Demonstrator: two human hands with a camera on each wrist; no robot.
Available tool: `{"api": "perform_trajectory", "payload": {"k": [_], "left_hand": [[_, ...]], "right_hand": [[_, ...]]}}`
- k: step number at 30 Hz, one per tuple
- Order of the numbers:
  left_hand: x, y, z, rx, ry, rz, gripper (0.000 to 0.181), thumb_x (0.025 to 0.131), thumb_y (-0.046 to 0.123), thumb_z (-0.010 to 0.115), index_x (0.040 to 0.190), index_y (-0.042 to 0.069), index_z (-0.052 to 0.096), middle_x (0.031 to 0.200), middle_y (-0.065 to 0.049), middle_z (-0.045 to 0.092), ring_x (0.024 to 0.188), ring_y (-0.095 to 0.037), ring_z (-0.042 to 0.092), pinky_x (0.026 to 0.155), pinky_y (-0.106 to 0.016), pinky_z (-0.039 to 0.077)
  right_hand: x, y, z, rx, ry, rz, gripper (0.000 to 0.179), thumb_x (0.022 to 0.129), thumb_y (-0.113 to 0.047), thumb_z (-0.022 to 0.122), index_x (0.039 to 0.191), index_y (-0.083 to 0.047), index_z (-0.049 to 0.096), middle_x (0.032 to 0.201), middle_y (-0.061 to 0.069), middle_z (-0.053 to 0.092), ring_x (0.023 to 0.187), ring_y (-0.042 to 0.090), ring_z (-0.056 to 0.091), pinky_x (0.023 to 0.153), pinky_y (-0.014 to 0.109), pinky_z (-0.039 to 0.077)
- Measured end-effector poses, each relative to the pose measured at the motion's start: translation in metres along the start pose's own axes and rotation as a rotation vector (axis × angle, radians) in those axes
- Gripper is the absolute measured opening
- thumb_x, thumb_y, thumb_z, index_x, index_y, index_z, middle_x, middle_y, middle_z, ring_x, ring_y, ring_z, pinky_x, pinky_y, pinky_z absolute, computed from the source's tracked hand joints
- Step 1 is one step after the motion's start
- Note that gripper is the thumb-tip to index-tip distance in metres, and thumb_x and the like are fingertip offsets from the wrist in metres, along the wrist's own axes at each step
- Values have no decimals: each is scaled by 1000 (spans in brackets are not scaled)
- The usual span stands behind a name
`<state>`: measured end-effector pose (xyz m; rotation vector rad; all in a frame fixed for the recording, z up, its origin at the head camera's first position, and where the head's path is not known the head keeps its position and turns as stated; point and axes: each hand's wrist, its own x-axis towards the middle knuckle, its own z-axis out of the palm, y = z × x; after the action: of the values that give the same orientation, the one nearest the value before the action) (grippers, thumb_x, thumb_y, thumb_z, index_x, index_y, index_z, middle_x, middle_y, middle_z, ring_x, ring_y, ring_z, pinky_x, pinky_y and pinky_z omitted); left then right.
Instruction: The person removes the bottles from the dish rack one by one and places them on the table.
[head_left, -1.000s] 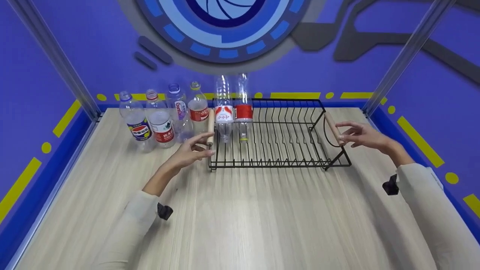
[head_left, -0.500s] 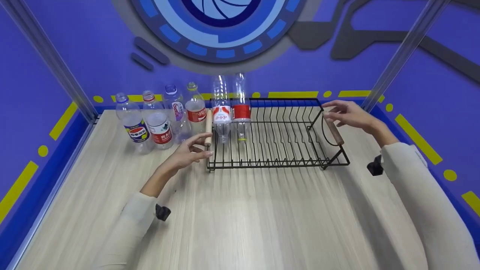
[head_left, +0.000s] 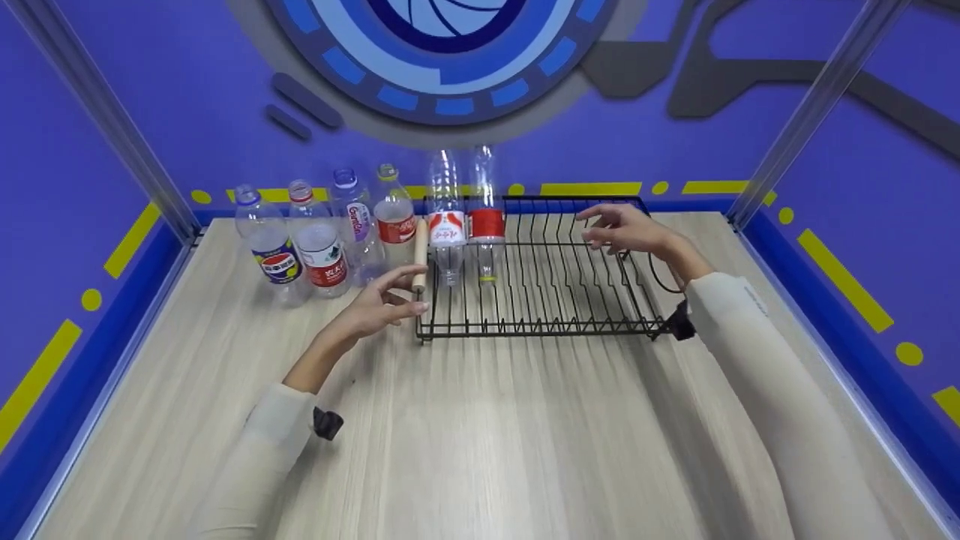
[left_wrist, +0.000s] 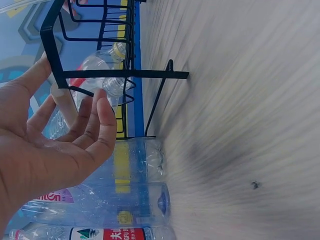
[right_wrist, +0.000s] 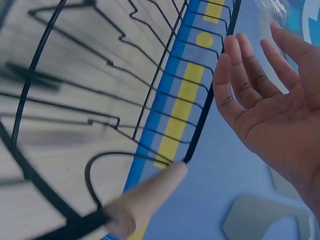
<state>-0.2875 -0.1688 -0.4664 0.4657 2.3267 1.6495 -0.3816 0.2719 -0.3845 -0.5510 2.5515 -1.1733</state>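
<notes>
A black wire dish rack with wooden handles stands on the table. My left hand is at its left end, fingers curled by the wooden handle and the corner frame, as the left wrist view also shows. My right hand hovers over the rack's right part with relaxed fingers and nothing in them. Two capless clear plastic bottles lean neck down in the rack's left slots: one with a white and red label, the other with a red label and a yellow neck ring.
Several capless plastic bottles stand upright left of the rack: a blue-labelled one, a red and white one, a purple-labelled one and a red-labelled one. The right wooden handle shows in the right wrist view. Blue walls enclose the table.
My right hand has let go of the rack's right handle and moved left over the rack. The left hand has stayed at the left handle. The bottles have not moved.
</notes>
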Motion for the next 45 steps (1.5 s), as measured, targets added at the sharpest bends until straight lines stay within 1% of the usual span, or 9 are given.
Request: {"api": "perform_trajectory", "payload": {"k": [8, 11, 14, 18, 22, 30, 37, 40, 45], "left_hand": [[3, 3, -3, 3, 7, 10, 64, 96, 15, 71, 153, 12, 43, 137, -23, 53, 97, -16, 63, 77, -36, 52], [3, 3, -3, 1, 7, 8, 64, 96, 15, 71, 153, 12, 44, 138, -23, 53, 96, -16, 63, 76, -37, 53], [2, 2, -3, 0, 4, 6, 64, 96, 15, 71, 153, 12, 43, 138, -24, 53, 96, -16, 63, 76, -36, 52], [2, 1, -2, 2, 6, 6, 63, 96, 15, 71, 153, 12, 44, 137, -24, 53, 96, -16, 63, 76, -35, 51], [1, 1, -1, -3, 9, 8, 62, 95, 14, 72, 152, 14, 46, 137, -24, 54, 96, -17, 62, 75, -34, 51], [2, -2, 2, -10, 15, 14, 64, 95, 14, 72, 153, 11, 44, 137, -24, 55, 97, -18, 62, 76, -36, 52], [0, -1, 1, -4, 8, 10, 63, 96, 14, 71, 153, 11, 43, 138, -24, 54, 98, -18, 62, 74, -34, 52], [1, -1, 1, -8, 4, 19, 63, 96, 14, 71, 153, 11, 44, 137, -25, 54, 96, -17, 63, 73, -34, 53], [1, -1, 1, -12, 1, 21, 63, 96, 14, 71, 153, 11, 44, 136, -25, 54, 94, -17, 63, 72, -33, 53]], "right_hand": [[26, -4, 15, 32, -54, 67, 46, 105, -21, 58, 147, -5, 51, 111, 7, 68, 91, 13, 67, 75, 24, 58], [34, -8, 21, 15, -60, 70, 46, 105, -20, 57, 148, -5, 50, 112, 10, 68, 90, 13, 66, 76, 24, 58], [42, -16, 31, -21, -79, 61, 47, 105, -18, 56, 149, -4, 48, 119, 18, 67, 93, 16, 67, 78, 26, 58], [52, -30, 48, -54, -136, 46, 54, 105, -20, 57, 154, -6, 40, 131, 25, 61, 103, 27, 66, 87, 36, 59], [62, -42, 63, -94, -170, 41, 62, 104, -24, 58, 158, -8, 31, 137, 26, 57, 113, 36, 64, 93, 43, 58], [78, -54, 81, -116, -206, 103, 80, 104, -31, 60, 163, -10, 9, 147, 26, 53, 124, 41, 60, 97, 50, 56], [85, -67, 95, -48, -229, 220, 101, 100, -31, 67, 163, -15, -11, 151, 27, 45, 133, 41, 53, 103, 51, 53], [87, -75, 100, 28, -204, 264, 109, 97, -26, 71, 162, -17, -16, 155, 26, 36, 137, 40, 48, 106, 51, 51], [93, -85, 104, 121, -138, 313, 116, 95, -22, 73, 160, -22, -22, 157, 24, 31, 138, 39, 47, 105, 50, 52]]}}
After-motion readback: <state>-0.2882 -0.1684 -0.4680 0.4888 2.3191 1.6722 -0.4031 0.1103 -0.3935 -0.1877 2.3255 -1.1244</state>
